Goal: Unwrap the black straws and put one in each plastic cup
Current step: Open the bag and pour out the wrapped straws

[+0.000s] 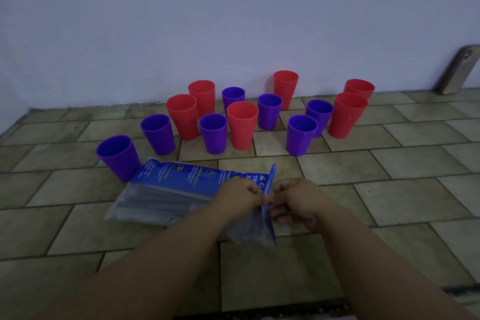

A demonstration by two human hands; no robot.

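A clear plastic bag point(166, 189) with a blue printed header lies on the tiled floor, dark straws showing dimly through it. My left hand point(240, 196) and my right hand point(293, 201) both pinch the bag's right end, close together at its opening. Beyond the bag stand several empty cups, upright: red ones such as the red cup point(242, 125) and purple ones such as the purple cup point(118, 156), which stands right at the bag's far left corner. No straw is in any cup.
A white wall point(233, 21) runs behind the cups. A phone point(458, 70) leans against it at the far right. The tiled floor point(389, 189) stretches to the right and toward me.
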